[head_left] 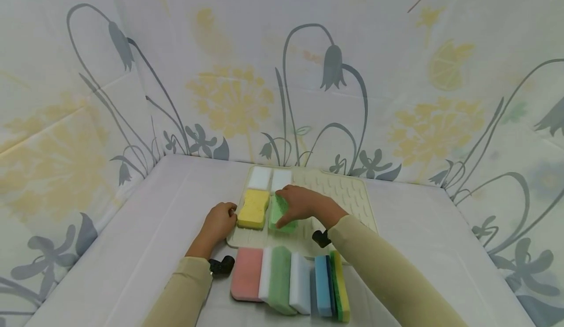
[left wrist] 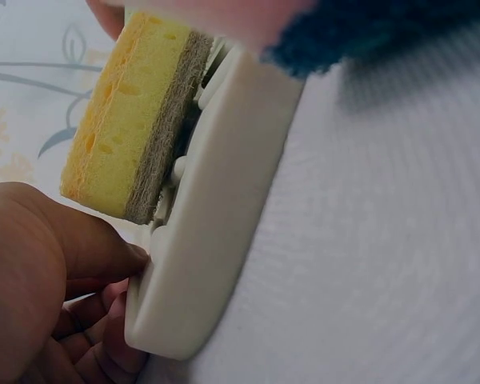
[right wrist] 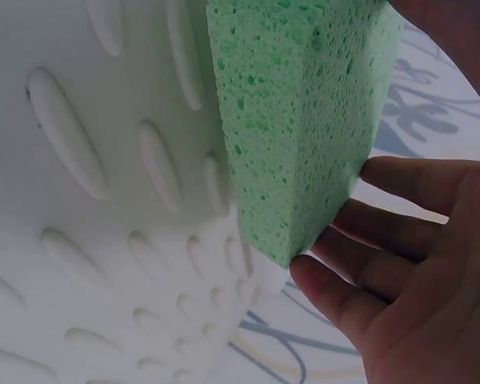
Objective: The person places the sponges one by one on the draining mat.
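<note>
My right hand (head_left: 300, 202) holds a porous green sponge (right wrist: 280, 120) between thumb and fingertips, over the cream ribbed draining mat (head_left: 348, 190). In the right wrist view the sponge lies against the mat's raised ridges. To its left on the mat is a yellow sponge (head_left: 254, 207) with a grey-brown scouring side facing down. My left hand (head_left: 219, 223) pinches the mat's left edge, thumb (left wrist: 116, 252) on the rim and the other fingers curled below, close beside the yellow sponge. Two white sponges, one (head_left: 259, 177) at the left and one (head_left: 282, 177) beside it, lie at the mat's back.
In front of the mat stands a row of sponges: pink (head_left: 246, 275), white (head_left: 266, 274), green (head_left: 281, 280), another white (head_left: 300, 284), blue (head_left: 323, 285) and a yellow one with a green side (head_left: 341, 288). A flower-printed curtain (head_left: 246, 48) rises behind the white table (head_left: 185, 185).
</note>
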Tool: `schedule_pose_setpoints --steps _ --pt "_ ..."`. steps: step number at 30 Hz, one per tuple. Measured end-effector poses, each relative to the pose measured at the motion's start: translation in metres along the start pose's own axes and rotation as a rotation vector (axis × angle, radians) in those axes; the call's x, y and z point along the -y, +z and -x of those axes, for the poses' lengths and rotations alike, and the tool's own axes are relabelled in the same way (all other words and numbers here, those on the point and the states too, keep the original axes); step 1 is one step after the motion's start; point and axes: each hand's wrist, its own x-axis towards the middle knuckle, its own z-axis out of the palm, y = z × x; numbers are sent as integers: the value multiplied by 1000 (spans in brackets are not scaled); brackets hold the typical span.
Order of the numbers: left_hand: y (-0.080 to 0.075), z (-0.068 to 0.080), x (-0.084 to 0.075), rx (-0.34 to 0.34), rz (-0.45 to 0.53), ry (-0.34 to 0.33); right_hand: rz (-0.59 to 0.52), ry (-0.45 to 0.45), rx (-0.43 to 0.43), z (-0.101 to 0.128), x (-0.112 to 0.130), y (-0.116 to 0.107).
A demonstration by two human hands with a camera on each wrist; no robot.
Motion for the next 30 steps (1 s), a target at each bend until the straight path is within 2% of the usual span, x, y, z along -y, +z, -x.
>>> schedule_pose_setpoints --steps 30 --pt "0 0 -2 -14 -28 -9 15 28 8 -14 -2 17"
